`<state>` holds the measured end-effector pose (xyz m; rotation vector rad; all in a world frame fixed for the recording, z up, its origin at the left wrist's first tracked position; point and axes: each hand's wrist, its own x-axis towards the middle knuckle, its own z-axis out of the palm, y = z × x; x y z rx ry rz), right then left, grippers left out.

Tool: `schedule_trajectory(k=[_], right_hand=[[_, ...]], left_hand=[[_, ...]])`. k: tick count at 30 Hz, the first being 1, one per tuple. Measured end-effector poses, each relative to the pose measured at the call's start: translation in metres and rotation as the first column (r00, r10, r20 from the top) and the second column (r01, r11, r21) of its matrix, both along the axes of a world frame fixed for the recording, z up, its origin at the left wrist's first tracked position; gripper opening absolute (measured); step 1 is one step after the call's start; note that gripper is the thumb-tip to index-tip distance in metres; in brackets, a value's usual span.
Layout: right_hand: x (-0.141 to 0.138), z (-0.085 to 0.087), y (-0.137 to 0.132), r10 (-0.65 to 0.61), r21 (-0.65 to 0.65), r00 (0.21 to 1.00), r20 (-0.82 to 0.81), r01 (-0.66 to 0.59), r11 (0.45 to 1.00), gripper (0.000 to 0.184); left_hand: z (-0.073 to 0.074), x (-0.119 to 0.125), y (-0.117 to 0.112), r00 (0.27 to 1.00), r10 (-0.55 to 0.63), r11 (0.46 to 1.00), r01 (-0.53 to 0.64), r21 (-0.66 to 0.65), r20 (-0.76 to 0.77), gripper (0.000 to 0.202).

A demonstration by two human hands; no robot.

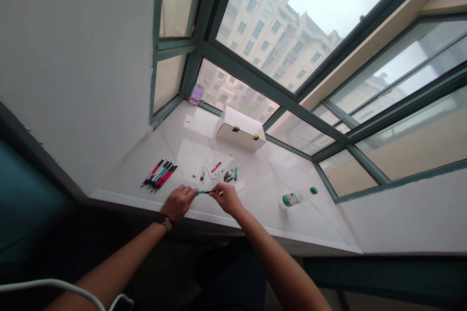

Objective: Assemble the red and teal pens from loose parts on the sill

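Between my two hands, near the front edge of the white sill, is a pen (201, 192) with a blue barrel and a black section. My left hand (178, 202) is closed on its blue end. The fingers of my right hand (228, 199) pinch the black end. Just beyond lie loose pen parts: a red barrel piece (216, 167), a blue barrel piece (236, 173), several black grips (228, 176), thin refills (208, 173) and small metallic bits. Several assembled pens (160, 175), red, black and blue, lie side by side to the left.
A white box (241, 131) stands at the back against the window. On the right is a clear plastic bottle (297, 198) with a green cap. A purple item (196, 94), blurred, sits in the far corner. A white cable (54, 284) crosses the lower left.
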<state>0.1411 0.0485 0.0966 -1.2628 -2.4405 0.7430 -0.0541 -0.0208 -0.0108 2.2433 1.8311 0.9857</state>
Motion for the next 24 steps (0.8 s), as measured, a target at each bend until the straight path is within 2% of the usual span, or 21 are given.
schedule_trajectory(k=[10, 16, 24], right_hand=[[0.0, -0.009, 0.011, -0.023, -0.048, 0.999, -0.036, 0.022, 0.999, 0.008], [0.0, -0.006, 0.013, -0.006, -0.082, 0.999, -0.054, 0.001, 0.997, 0.009], [-0.003, -0.004, 0.015, -0.037, -0.237, 0.999, -0.021, 0.03, 0.971, 0.024]], left_hand=[[-0.002, 0.0, 0.0, 0.998, -0.045, 0.999, 0.043, 0.03, 0.053, 0.024], [-0.003, 0.0, -0.001, 0.999, -0.019, 1.0, 0.019, 0.006, 0.032, 0.024], [-0.005, 0.001, -0.001, 1.0, -0.01, 1.0, 0.01, -0.011, 0.001, 0.027]])
